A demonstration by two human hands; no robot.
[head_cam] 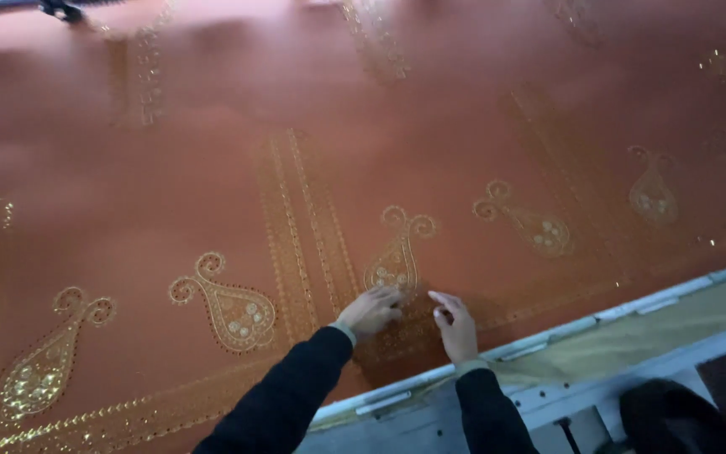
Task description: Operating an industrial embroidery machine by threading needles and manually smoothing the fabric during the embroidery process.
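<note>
Both hands, left hand and right hand, press orange cloth near frame edge.

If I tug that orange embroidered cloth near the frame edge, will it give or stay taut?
The orange cloth lies flat and unwrinkled against the frame rail, so it probably resists a tug. Freed, it would likely be floppy. Gold beadwork beside the left hand and right hand may snag.

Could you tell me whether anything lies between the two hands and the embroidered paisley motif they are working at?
Nothing visible does. The left hand rests directly on the orange fabric at the base of the gold paisley motif, and the right hand sits just beside it, also on bare cloth.
</note>
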